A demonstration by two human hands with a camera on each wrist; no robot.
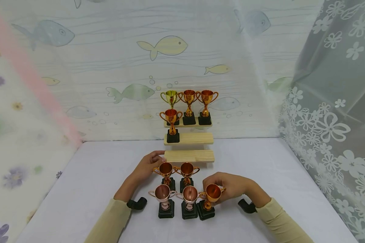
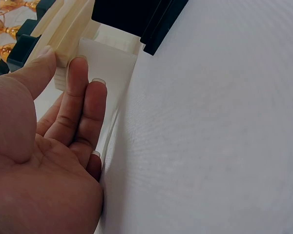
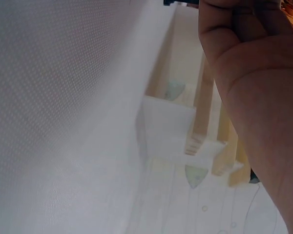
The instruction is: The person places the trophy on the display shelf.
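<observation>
My right hand [image 1: 231, 186] grips shiny copper trophy [image 1: 212, 195]; left hand [image 1: 146, 167] relaxed, fingertips touching pale wooden step [image 1: 197, 156]; five trophies near fingers.

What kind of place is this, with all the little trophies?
Probably a small makeshift booth, not a real shop: fish-patterned sheeting hangs behind, a flowered lace curtain closes one side, and toy trophies stand on a stepped wooden shelf on a white table.
</observation>
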